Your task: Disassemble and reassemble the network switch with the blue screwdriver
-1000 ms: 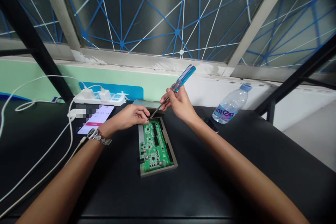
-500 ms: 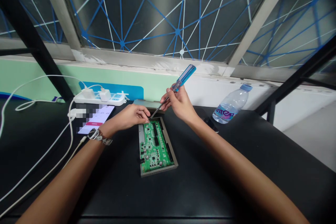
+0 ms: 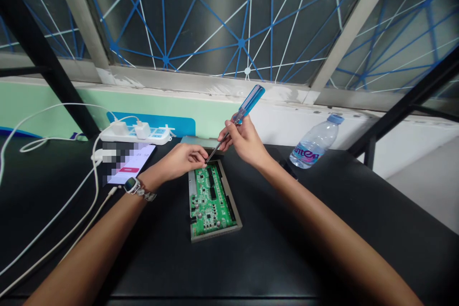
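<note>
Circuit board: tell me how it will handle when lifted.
The circuit board looks stiff and probably light for its size, lying flat without sag. Its small surface components look fragile to knocks. Seated in its shallow casing, it seems unlikely to roll or tip.

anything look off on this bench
One thing: the phone beside the power strip has a blocky pixelated patch across its screen, so that part can't be read. The circuit board sits flat in its case, and the screwdriver looks undamaged.
</note>
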`<state>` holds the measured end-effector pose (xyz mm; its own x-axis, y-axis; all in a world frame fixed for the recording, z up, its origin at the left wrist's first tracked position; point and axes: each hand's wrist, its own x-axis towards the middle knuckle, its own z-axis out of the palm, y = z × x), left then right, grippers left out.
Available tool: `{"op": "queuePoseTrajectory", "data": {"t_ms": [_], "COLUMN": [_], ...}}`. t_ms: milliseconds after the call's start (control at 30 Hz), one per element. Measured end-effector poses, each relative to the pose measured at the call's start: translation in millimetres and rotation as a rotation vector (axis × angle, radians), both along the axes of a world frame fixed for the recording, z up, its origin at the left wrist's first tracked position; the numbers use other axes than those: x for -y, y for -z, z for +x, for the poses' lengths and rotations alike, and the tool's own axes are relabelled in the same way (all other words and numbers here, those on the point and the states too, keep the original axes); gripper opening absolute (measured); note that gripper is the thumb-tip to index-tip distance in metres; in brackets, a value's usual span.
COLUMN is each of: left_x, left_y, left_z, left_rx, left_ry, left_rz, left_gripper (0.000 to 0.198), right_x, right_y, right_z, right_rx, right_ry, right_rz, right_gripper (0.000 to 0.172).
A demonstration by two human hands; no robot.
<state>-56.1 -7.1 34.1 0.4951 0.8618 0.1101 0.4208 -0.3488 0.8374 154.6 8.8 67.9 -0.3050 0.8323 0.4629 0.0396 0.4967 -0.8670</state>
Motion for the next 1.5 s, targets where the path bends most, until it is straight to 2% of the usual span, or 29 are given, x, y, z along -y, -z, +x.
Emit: {"op": "queuePoseTrajectory", "data": {"t_ms": [200, 267, 333, 433, 600, 900, 1300, 1500], "left_x": [-8.7, -12.6, -14.7, -14.4, -11.1, -7.4, -9.8, -11.2], "left_y": [2.5, 5.4, 8.0, 9.3, 10.1, 30.6, 34.5, 35.8], "left_z": [-14.1, -20.4, -23.7, -22.4, -11.5, 15.4, 13.1, 13.1], "left_rx": [-0.267, -0.338, -0.372, -0.372, -0.336, -0.237, -0.23, -0.207], "left_ry": [-0.063, -0.102, -0.096, -0.083, -0.12, -0.133, -0.106, -0.113], "left_rz": [0.258, 0.275, 0.22, 0.172, 0.202, 0.335, 0.35, 0.353], "left_gripper": [0.024, 0.022, 0.018, 0.018, 0.016, 0.019, 0.02, 0.019], "right_x": [-0.8, 0.1, 1.7, 4.3, 6.1, 11.8, 12.0, 12.9], "right_y": [2.6, 2.4, 1.6, 0.4, 0.7, -0.1, 1.2, -1.0], "right_z": [-0.1, 0.0, -0.1, -0.5, -1.5, -5.7, -14.5, -18.1], "right_rx": [0.047, 0.057, 0.065, 0.079, 0.1, 0.186, 0.294, 0.365], "right_ry": [0.031, 0.037, 0.04, 0.051, 0.066, 0.08, 0.102, 0.114], "right_rz": [0.021, 0.03, 0.032, 0.031, 0.053, 0.113, 0.171, 0.187], "right_gripper": [0.03, 0.028, 0.027, 0.026, 0.026, 0.026, 0.014, 0.015]}}
